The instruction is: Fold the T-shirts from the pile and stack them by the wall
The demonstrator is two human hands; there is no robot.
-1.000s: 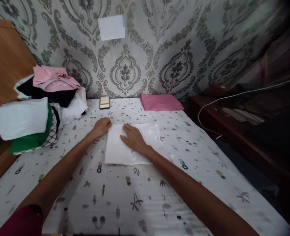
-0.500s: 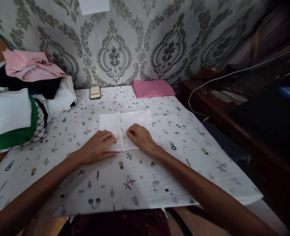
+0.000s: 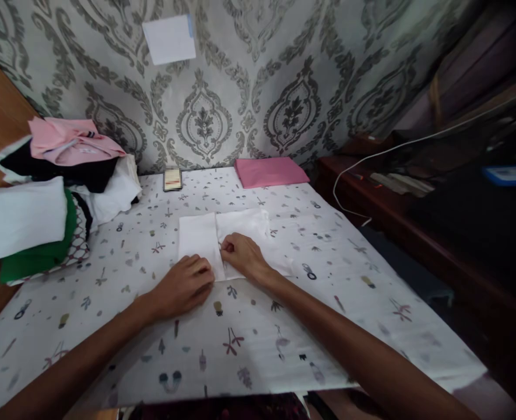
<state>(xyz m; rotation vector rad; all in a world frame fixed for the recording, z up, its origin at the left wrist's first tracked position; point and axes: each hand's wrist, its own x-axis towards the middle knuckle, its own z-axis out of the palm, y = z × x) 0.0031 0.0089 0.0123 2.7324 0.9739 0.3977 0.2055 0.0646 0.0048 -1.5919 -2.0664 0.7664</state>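
A folded white cloth garment (image 3: pixel 198 233) lies flat on the table, with one folded flap ending in an upright edge near its middle. My left hand (image 3: pixel 187 287) is closed at the garment's near edge, its fingers curled over the lower corner of the flap. The thumb of that hand is mostly hidden. On the garment's right half rests my right hand (image 3: pixel 244 255), fingers bent in a pinch at the flap's edge. Its fingertips partly cover the cloth they hold.
A patterned white sheet (image 3: pixel 122 326) covers the table. At left stands a heap of clothes (image 3: pixel 72 143). A folded pink cloth (image 3: pixel 272 172) and a small card-like object (image 3: pixel 173 179) lie by the wall. To the right, a white cable (image 3: pixel 384 153) hangs over dark furniture (image 3: pixel 349 181).
My left hand has drawn its fingers in and moved to the cloth's near edge; before, it lay flatter on the flap. My right hand stays at the flap's edge. The camera view has tilted up.
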